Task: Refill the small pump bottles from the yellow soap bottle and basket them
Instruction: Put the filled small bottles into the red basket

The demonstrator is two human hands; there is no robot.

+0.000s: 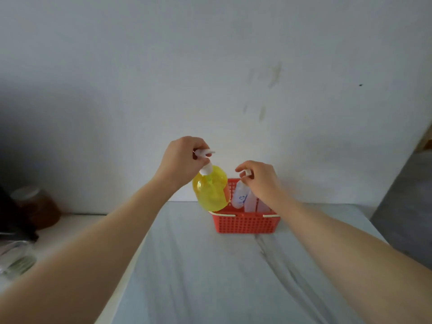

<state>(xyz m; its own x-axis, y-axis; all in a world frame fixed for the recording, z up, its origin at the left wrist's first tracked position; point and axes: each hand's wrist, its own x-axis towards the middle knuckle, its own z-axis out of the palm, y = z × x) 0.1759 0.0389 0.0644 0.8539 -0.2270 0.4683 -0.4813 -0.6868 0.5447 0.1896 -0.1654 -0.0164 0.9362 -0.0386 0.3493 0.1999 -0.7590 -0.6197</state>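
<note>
The translucent yellow plastic soap bottle [211,189] is hanging at the left end of the red lattice basket [245,223], left hand [181,157] gripping its pump; right hand [259,177] is pinching a small clear pump bottle [240,196] inside; creased grey cloth [210,265] beneath, scuffed white wall [210,66] behind

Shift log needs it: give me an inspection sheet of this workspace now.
Surface: grey cloth-covered table, creased.
Job's things: yellow soap bottle at left end of red basket; small pump bottles stand inside.
Clutter: brown jar and glassware on side counter, left.
Hands: left hand grips yellow soap bottle's pump; right hand pinches one of the small pump bottles by its top.
Cables: nothing seen.
Surroundings: white wall, smudged.
</note>
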